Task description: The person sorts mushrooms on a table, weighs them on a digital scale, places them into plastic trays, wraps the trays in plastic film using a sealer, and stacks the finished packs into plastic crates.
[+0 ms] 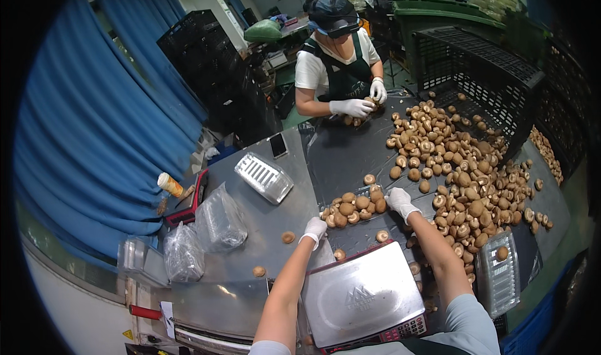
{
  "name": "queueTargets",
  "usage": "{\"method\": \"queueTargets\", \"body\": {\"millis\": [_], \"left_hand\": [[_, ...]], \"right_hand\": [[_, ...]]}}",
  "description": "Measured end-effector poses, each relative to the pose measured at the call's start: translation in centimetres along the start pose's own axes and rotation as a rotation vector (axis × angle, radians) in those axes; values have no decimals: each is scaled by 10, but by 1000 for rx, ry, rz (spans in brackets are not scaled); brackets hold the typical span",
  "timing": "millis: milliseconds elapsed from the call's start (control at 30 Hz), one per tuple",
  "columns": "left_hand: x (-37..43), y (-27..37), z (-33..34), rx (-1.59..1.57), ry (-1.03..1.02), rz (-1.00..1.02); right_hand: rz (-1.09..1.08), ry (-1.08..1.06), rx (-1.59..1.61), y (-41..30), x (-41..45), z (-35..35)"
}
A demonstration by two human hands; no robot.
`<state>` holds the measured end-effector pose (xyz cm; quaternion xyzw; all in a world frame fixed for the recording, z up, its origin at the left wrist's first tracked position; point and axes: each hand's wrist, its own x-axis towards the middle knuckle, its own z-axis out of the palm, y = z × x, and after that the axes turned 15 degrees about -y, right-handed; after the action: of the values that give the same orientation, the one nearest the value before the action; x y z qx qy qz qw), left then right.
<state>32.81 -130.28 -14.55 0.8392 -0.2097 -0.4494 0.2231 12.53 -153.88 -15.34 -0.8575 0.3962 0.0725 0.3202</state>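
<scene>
Both my hands wear white gloves and are at opposite ends of a clear plastic tray (377, 217) heaped with brown shiitake mushrooms (346, 209). My left hand (315, 229) grips its left end with curled fingers, their tips partly hidden. At the right end, my right hand (400, 202) has its fingers on the tray's edge. Most of the tray is hidden beneath the mushrooms. Just in front of me is a digital scale with a bare steel platform (364, 291). Single mushrooms lie close by, one at the scale's far edge (382, 235) and another beyond the tray (369, 179).
A large mushroom pile (462, 176) spreads from a tipped black crate (474, 82) on the right. Stacked clear trays stand at right (498, 275) and left (265, 177). Bagged trays (220, 221), a phone (278, 145) and a second scale (199, 193) are leftward. A gloved co-worker (338, 64) handles mushrooms opposite.
</scene>
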Motion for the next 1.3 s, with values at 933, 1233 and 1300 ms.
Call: {"method": "queueTargets", "body": {"millis": [933, 1233, 1300], "left_hand": [[-339, -119, 83, 64, 251, 232], [-396, -125, 89, -187, 326, 373], [-399, -124, 87, -153, 325, 381]], "right_hand": [[-158, 1, 266, 23, -346, 27], [-148, 82, 599, 40, -378, 26], [-190, 102, 558, 46, -374, 30]]}}
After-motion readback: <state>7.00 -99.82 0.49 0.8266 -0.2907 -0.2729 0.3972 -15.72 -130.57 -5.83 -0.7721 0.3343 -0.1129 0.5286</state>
